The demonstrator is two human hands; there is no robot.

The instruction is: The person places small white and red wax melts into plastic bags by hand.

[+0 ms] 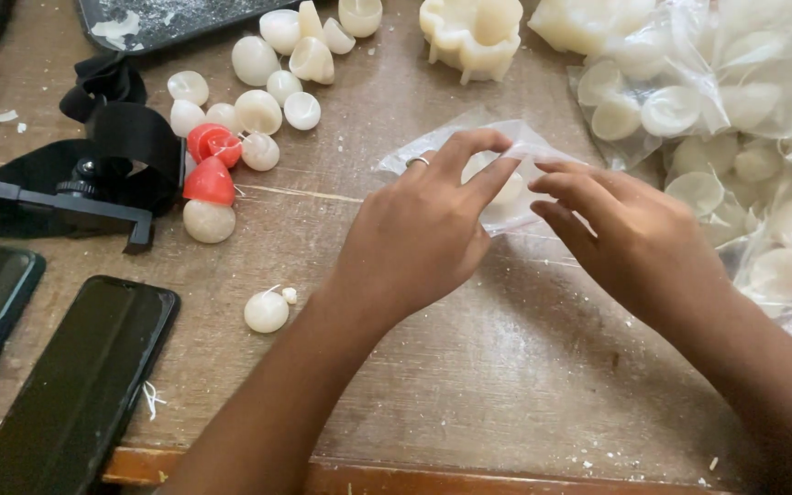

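Plastic bag (497, 174) with pale candle inside, pinched between fingers (483, 151) of both hands.

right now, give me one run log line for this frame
left hand: pinching clear plastic bag | right hand: fingers on same bag | bag: holds a white wax piece, on wooden table | nearby: loose white wax ball

candle craft workshop, wax candles (258, 110), dusty wooden table (469, 367)

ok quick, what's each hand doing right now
Left hand: pinching the small clear plastic bag, a white candle inside.
Right hand: fingers on the same bag; grip cannot be told.
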